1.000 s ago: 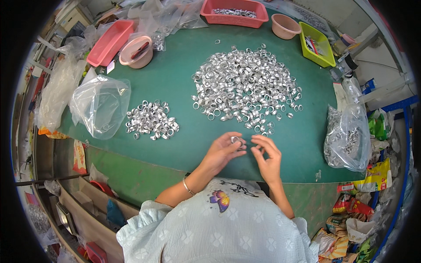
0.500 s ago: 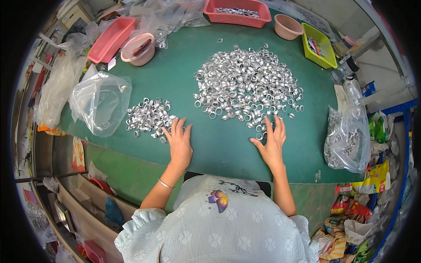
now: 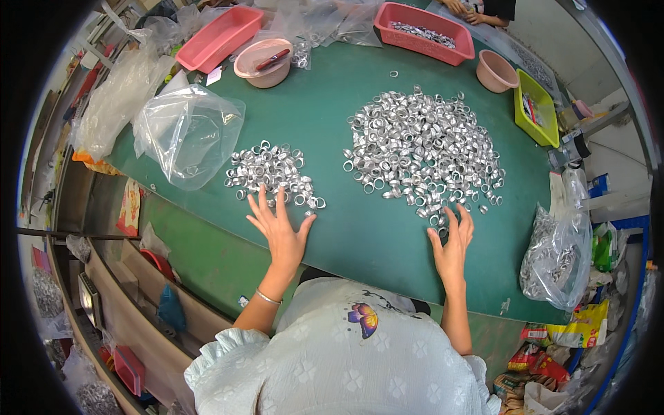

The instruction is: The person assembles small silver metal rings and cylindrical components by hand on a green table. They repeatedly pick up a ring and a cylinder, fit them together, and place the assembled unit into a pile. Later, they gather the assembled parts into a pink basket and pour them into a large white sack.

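A large heap of silver metal rings [image 3: 422,142] lies on the right half of the green table. Left of it is a smaller heap of the same rings [image 3: 266,166]. My left hand [image 3: 280,235] rests at the near edge of the small heap, fingers spread, the fingertips by the lowest rings. At the near edge of the large heap, my right hand [image 3: 453,245] has its thumb and fingers apart. One or two rings sit beside its thumb and forefinger; whether they touch is hard to see.
A clear plastic bag [image 3: 190,135] lies left of the small heap. Pink trays [image 3: 220,38], a round pink tub [image 3: 266,72], a small bowl [image 3: 496,71] and a yellow-green basket [image 3: 536,111] line the far side. A bag of rings [image 3: 557,259] stands right. Another person's hands [image 3: 467,10] show at top.
The whole view has turned and shifted, so the table sits further right. My left hand has spread its fingers wider at the small heap. Another person's hands have come into view at the top.
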A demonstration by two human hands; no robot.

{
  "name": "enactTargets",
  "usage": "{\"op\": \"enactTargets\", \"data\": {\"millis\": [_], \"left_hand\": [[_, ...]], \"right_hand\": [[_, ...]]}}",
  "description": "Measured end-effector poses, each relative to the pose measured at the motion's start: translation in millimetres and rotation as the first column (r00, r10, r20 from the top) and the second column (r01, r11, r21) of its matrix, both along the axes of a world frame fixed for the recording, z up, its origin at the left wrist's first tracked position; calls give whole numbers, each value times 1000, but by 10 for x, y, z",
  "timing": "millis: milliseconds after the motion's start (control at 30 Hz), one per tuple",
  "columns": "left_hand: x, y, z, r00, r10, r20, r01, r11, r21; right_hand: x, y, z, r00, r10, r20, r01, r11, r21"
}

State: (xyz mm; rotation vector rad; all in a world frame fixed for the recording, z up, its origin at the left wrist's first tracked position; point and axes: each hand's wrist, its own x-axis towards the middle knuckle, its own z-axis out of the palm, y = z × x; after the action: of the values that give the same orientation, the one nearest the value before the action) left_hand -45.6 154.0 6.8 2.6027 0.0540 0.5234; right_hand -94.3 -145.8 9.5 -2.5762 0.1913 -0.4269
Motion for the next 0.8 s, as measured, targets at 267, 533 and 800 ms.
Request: {"op": "enactTargets", "data": {"millis": [267, 533, 800], "left_hand": [[-81, 79, -85, 989, 40, 139, -3, 966, -258], [22, 10, -152, 987, 98, 131, -56, 955, -292], [-62, -6, -95, 955, 264, 134, -227, 943, -243]], "right_hand": [[557, -147, 182, 983, 181, 31, -172, 851, 496], [2962, -847, 502, 997, -63, 33, -2, 434, 901], [4877, -1534, 210, 934, -349, -82, 233, 417, 879]]}}
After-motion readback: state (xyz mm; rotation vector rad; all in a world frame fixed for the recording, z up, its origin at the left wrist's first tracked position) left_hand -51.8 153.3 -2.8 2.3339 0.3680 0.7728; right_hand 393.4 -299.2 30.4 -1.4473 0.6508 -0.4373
